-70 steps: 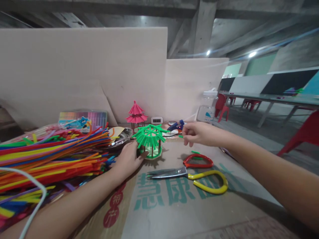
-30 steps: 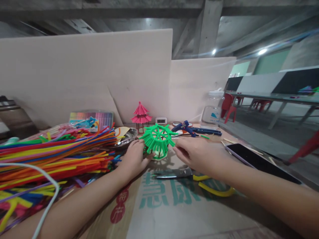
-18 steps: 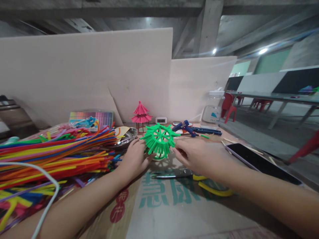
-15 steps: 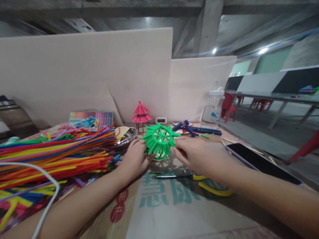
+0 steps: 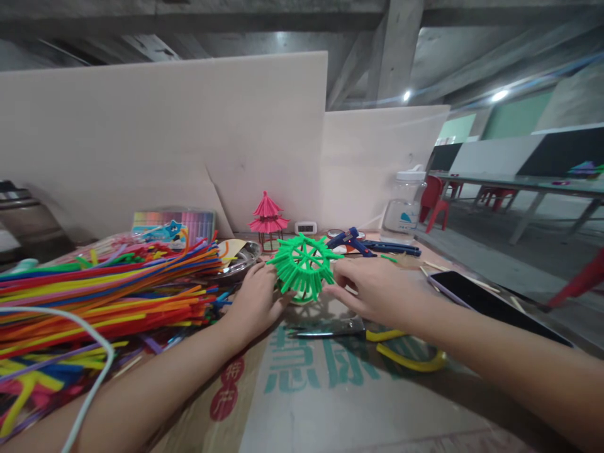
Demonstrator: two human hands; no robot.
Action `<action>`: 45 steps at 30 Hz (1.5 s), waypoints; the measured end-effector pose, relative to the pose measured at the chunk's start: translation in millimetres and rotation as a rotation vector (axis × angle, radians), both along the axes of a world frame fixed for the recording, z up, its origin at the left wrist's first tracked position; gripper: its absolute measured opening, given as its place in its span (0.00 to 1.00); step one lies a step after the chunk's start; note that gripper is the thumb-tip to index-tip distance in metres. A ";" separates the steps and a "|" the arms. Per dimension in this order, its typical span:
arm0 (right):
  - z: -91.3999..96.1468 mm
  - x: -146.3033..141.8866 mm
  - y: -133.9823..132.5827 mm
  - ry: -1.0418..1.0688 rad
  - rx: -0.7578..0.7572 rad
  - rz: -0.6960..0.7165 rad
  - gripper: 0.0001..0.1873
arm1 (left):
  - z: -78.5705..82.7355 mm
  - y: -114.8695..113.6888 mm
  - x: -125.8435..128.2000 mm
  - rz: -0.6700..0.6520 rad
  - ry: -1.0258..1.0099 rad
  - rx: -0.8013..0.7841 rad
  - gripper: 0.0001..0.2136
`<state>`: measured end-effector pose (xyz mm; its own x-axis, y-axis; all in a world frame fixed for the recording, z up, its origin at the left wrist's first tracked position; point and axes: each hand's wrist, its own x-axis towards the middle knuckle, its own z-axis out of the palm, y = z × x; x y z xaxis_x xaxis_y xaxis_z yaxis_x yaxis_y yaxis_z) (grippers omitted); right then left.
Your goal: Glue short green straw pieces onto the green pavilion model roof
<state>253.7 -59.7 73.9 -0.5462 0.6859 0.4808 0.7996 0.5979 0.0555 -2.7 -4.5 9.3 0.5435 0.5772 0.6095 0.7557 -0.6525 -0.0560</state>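
Observation:
A small green pavilion model [image 5: 303, 265] made of fuzzy sticks is tilted toward me, its spoked roof facing the camera. My left hand [image 5: 255, 299] is wrapped round its base from the left. My right hand [image 5: 365, 284] touches the roof's right edge with curled fingers pinched at the green sticks. Scissors with yellow and red handles [image 5: 377, 343] lie on the cardboard just under my right hand, partly hidden by it.
A big pile of coloured fuzzy sticks [image 5: 104, 289] fills the left. Behind stand a pink pavilion model [image 5: 267, 220], a marker case [image 5: 172, 221], a metal dish [image 5: 239, 257], a blue glue gun [image 5: 352, 240] and a plastic jar [image 5: 402, 206]. A phone [image 5: 491, 304] lies at right.
My right hand came back from the glue gun area to the green roof's right side. The pavilion got tipped toward me while my left hand stayed at its base.

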 end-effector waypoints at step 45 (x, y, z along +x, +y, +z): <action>-6.3 9.2 14.2 0.028 0.116 0.232 0.12 | 4.3 -2.4 1.4 -0.050 -0.010 -0.148 0.15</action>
<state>262.9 -45.5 67.5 -0.6679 0.4828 0.5664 0.6438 0.7567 0.1141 -1.4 -6.8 13.6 0.5685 0.6334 0.5251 0.7219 -0.6901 0.0510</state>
